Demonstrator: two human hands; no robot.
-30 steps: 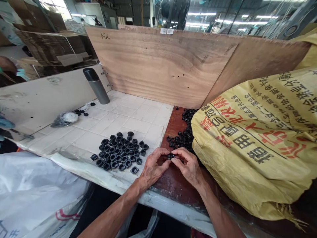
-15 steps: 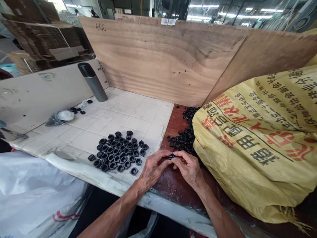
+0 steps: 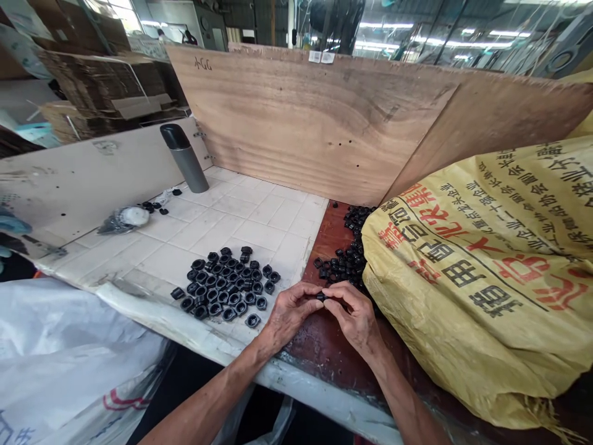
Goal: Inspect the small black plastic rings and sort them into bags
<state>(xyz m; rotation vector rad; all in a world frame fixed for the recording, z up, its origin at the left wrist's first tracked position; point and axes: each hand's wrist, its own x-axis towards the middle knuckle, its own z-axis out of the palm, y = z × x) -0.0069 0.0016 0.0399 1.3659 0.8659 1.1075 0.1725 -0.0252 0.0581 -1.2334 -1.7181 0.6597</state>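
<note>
My left hand (image 3: 290, 315) and my right hand (image 3: 354, 318) meet over the dark wooden surface, their fingertips pinching a small black nut-shaped part (image 3: 320, 296) that is mostly hidden by my fingers. Just left of my left hand, a loose group of similar black parts (image 3: 222, 287) lies on white tiles (image 3: 259, 225). Beyond my right hand, a denser heap of black parts (image 3: 347, 262) rests on the reddish-brown wood (image 3: 324, 340) against a yellow woven sack (image 3: 482, 278).
A plywood board (image 3: 301, 123) stands behind the tiles. A grey flask (image 3: 184, 157) stands at their far left corner, near a plastic bag (image 3: 123, 219) and several black parts. A white sack (image 3: 69, 364) lies at lower left, and cardboard stacks (image 3: 102, 86) stand beyond.
The view has shifted slightly as my head moved. Both hands remain together around the small black part, and the piles look unchanged.
</note>
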